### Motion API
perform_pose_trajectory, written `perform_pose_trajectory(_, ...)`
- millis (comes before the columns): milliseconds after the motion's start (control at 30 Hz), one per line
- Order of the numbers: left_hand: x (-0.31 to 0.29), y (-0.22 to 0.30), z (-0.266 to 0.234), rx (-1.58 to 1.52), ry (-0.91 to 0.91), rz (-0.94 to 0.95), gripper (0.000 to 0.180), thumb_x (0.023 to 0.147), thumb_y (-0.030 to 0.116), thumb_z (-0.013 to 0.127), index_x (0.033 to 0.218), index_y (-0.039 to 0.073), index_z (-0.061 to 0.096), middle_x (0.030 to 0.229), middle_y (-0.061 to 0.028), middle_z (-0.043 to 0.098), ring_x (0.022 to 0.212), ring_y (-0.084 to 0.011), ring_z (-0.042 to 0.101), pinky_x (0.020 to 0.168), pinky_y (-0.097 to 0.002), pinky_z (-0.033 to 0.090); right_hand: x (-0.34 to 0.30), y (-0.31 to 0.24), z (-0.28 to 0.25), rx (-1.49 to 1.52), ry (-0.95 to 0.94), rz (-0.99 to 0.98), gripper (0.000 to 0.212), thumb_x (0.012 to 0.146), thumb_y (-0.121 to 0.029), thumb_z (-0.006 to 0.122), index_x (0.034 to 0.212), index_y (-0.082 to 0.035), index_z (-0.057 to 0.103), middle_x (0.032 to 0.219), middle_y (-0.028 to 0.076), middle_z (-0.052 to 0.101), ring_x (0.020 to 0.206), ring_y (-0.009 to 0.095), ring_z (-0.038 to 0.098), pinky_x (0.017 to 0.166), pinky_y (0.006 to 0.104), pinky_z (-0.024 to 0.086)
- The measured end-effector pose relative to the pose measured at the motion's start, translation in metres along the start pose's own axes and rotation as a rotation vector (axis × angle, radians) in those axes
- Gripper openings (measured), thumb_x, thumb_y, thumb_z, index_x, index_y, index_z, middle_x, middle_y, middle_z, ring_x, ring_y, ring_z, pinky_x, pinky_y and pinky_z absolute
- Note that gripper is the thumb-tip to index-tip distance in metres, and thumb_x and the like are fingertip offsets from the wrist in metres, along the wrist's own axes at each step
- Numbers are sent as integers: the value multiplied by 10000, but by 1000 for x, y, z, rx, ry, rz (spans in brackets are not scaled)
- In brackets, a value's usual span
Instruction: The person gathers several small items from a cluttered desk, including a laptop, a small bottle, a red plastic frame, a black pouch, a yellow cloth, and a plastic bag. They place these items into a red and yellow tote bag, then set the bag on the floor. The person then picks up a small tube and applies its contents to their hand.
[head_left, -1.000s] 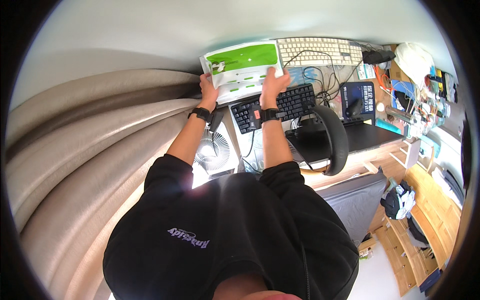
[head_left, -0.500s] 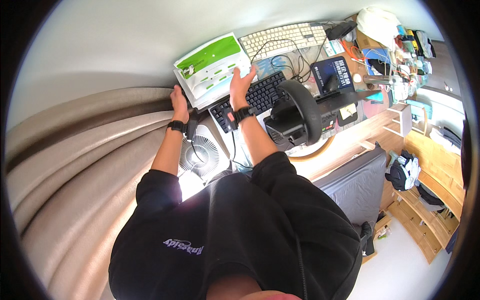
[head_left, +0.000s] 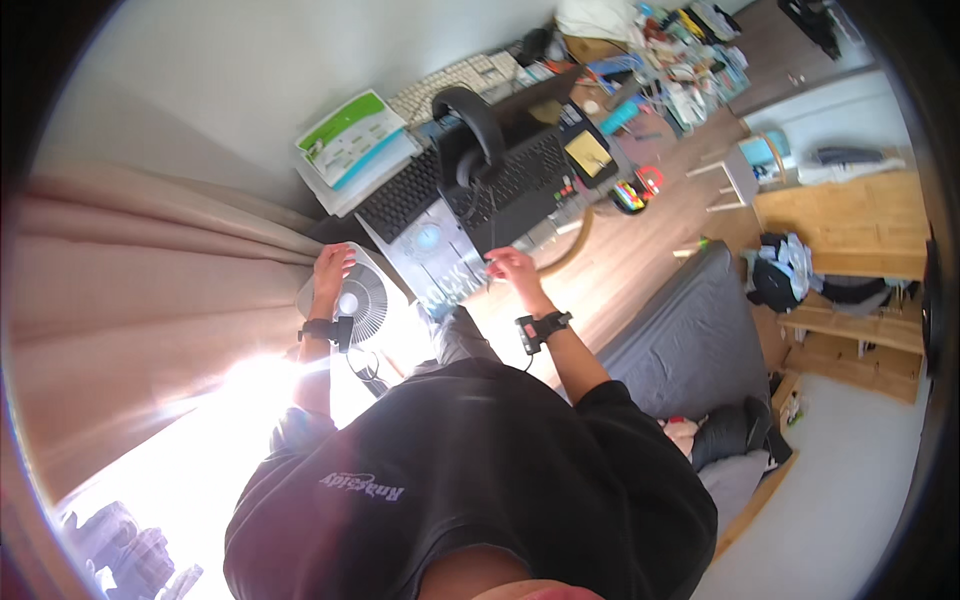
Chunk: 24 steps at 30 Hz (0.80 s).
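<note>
My left hand [head_left: 333, 270] hangs over the upper rim of a round white fan [head_left: 362, 305], fingers loosely bent and nothing seen in them; I cannot tell whether it touches the fan. Just off the desk's near edge is my right hand [head_left: 514, 272], fingers slightly curled and apart, with nothing visible in it. Both wrists wear black straps with small devices. On the desk, a stack of papers [head_left: 355, 140] with a green and white sheet lies at the left. Beside it sits a black keyboard [head_left: 400, 203], then an open laptop [head_left: 520, 175] with black headphones [head_left: 478, 125] on it.
Behind the laptop is a cream keyboard [head_left: 450, 85]. Clutter fills the desk's far right. A beige curtain [head_left: 170, 240] hangs at left, with glare below it. To the right stand a grey bed [head_left: 670, 330], a white chair [head_left: 735, 175] and wooden shelves [head_left: 840, 225].
Both hands have left the paper stack and come back toward me, spread wider apart. The view has shifted, showing more floor and bed. The stack remains on the desk.
</note>
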<state>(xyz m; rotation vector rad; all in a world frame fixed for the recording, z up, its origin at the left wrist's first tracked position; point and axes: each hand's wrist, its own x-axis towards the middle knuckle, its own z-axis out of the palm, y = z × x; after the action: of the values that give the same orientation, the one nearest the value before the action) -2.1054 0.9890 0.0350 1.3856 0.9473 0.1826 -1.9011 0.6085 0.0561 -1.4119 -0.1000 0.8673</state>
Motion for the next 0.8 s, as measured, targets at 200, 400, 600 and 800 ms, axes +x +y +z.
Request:
perform_pose_trajectory(200, -74, -52, 17, 264, -126, 209, 261, 1025, 269, 601, 1149, 57, 689, 1029, -76, 772, 819, -140, 726, 661, -258, 516, -179, 32, -156, 199, 703, -74, 258, 999, -207, 610, 1200, -62, 683, 1007, 57, 731, 880, 139, 706, 767, 257, 560)
perform_pose_trajectory(400, -99, -29, 80, 308, -234, 174, 213, 1035, 163, 608, 1122, -22, 667, 1022, -130, 747, 967, -210, 741, 810, -337, 614, -305, 74, -264, 501, 965, -208, 192, 980, -164, 591, 1117, -68, 685, 911, 24, 708, 756, 122, 657, 624, 250, 495)
perform_pose_trajectory(600, -68, 30, 238, 356, -382, 338, 190, 1025, 165, 606, 1101, 5, 673, 983, -109, 742, 937, -187, 731, 790, -321, 598, -328, 69, -360, 564, 1133, -237, 174, 990, -158, 585, 1120, -88, 676, 900, 18, 697, 776, 121, 652, 645, 263, 495)
perform_pose_trajectory(800, -60, 79, 453, 409, -567, 392, 164, 1030, 149, 616, 1094, 6, 668, 976, -81, 736, 905, -152, 711, 779, -302, 577, -313, 23, -486, 537, 1134, -127, 176, 1008, -182, 592, 1133, -103, 688, 934, 9, 707, 822, 120, 676, 689, 260, 517)
